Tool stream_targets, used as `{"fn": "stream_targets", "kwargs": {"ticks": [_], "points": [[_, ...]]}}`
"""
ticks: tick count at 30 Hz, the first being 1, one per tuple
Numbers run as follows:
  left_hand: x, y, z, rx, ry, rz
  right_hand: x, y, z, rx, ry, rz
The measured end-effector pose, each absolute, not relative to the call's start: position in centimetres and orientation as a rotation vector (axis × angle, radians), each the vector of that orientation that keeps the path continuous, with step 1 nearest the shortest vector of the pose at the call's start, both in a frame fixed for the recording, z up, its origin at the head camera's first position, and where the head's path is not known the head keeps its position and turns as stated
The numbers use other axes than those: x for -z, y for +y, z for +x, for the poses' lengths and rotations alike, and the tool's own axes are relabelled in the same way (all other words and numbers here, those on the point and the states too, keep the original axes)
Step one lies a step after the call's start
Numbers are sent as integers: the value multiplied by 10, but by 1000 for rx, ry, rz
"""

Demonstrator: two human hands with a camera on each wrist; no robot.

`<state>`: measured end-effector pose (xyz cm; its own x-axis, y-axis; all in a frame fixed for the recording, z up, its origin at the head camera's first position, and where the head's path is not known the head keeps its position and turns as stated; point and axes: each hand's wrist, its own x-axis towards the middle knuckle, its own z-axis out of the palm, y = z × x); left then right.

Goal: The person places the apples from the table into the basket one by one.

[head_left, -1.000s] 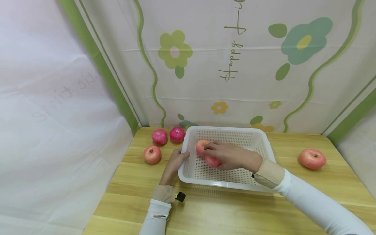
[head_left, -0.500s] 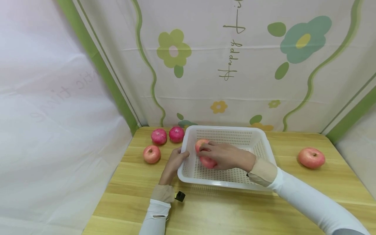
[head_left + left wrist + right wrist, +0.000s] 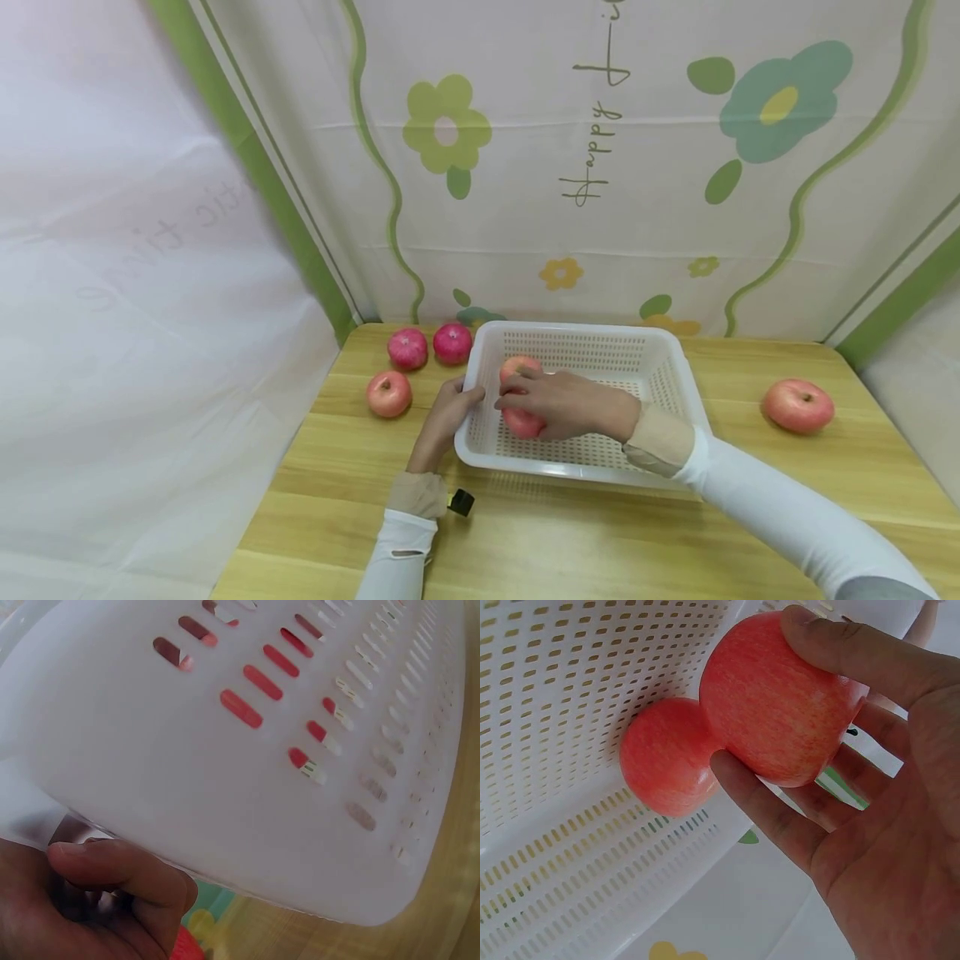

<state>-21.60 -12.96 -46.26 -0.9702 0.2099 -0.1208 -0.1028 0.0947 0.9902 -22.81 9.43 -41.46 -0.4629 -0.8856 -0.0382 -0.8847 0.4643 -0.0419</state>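
Observation:
A white perforated plastic basket (image 3: 558,468) sits on the table. My left hand (image 3: 447,410) grips its left rim; in the left wrist view, the fingers of that left hand (image 3: 124,892) curl at the rim. Inside the basket, my right hand (image 3: 566,402) holds a red apple (image 3: 522,424). The right wrist view shows thumb and fingers around this apple (image 3: 776,705), against a second red apple (image 3: 664,757) by the basket wall. From the head view, that second apple (image 3: 517,365) lies just behind the held one, partly covered by my fingers.
Left of the basket are a pale red apple (image 3: 389,394) and two deep-pink round fruits (image 3: 408,348). A larger apple (image 3: 798,406) lies at the right on the wooden table (image 3: 315,500). A patterned white curtain (image 3: 517,217) hangs directly behind.
My right hand has shifted slightly left and toward me inside the basket, carrying the apple toward the left wall. My left hand stays at the rim.

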Motion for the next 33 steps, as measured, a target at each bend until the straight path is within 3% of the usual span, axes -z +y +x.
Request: {"fn": "stream_targets", "kwargs": {"ticks": [33], "points": [[462, -127, -215, -1914, 2222, 90, 441, 82, -230, -44, 2564, -1862]]}}
